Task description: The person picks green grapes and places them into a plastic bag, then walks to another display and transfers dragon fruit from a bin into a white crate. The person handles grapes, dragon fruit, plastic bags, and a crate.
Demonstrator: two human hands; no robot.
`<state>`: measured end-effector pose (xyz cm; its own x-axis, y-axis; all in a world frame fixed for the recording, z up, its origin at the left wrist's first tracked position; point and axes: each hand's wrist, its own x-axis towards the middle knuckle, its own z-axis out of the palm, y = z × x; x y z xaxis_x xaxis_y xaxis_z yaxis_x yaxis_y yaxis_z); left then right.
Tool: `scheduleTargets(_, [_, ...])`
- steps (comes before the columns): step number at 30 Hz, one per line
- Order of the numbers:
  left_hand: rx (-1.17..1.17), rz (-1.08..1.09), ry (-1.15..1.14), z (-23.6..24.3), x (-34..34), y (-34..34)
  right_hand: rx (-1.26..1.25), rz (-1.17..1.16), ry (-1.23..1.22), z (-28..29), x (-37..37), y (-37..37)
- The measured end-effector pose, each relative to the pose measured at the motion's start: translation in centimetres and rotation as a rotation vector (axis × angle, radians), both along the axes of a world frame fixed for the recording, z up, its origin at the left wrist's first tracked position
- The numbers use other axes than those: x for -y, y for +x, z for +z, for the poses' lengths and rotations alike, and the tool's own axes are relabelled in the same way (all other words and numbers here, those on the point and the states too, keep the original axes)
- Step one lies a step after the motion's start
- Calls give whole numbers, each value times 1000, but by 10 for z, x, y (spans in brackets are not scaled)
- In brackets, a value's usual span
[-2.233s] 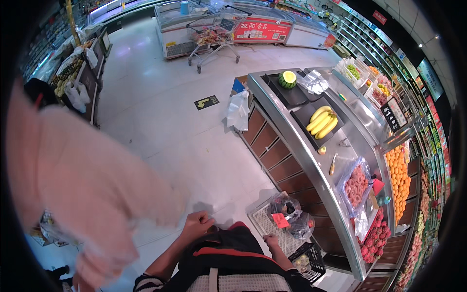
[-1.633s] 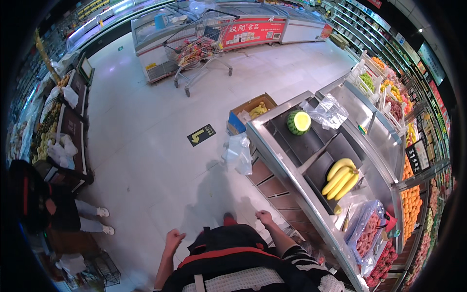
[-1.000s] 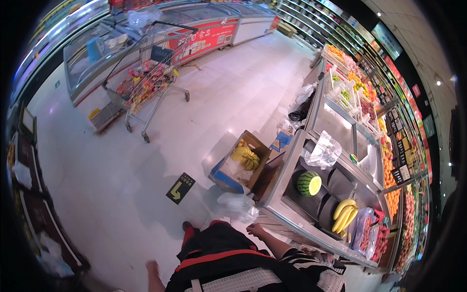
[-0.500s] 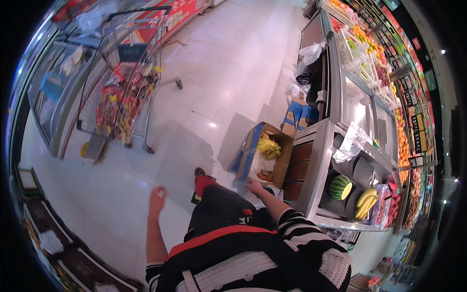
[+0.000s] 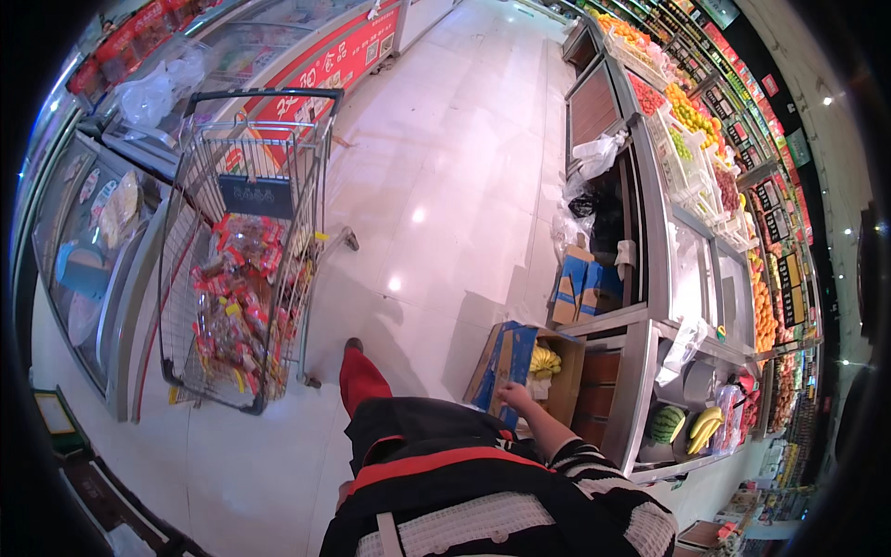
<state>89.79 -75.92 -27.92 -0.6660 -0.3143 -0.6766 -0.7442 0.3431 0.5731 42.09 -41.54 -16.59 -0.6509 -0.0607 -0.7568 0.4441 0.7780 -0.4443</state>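
Cardboard, brown with blue-printed flaps: the open carton (image 5: 520, 367) sits on the floor beside the steel produce counter, yellow bananas (image 5: 545, 359) inside. Right hand (image 5: 513, 397) rests loosely curled at its flap, pinching nothing. Left hand unseen. Judged light, flexible; bananas bruise, so lift by rigid side walls.

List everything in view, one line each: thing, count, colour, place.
Cart: one, metal wire, holding red packets, left on the floor.
Box: one, brown with blue flaps, open, on the floor beside the counter.
Bananas: one bunch, yellow, inside the box.
Watermelon: one, green, on the counter at right.
Counter bananas: one bunch, yellow, beside the watermelon.
Freezer: one, glass-topped, far left.
Fruit shelves: several, mixed colours, upper right.
Right hand: one, at the box's near flap.
Left hand: not in view.
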Motion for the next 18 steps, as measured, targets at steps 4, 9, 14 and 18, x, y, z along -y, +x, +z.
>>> scheduleTargets(4, [128, -248, -80, 1, 108, -142, 191, -230, 109, 23, 26, -8])
scheduleTargets(9, [-89, 544, 325, 33, 182, -316, 22, -279, -26, 56, 84, -36])
scheduleTargets(14, [-115, 244, 401, 41, 201, -405, -127, -488, -18, 61, 103, -13])
scheduleTargets(18, [28, -154, 377, 43, 205, -453, -94, -704, 44, 69, 89, 45])
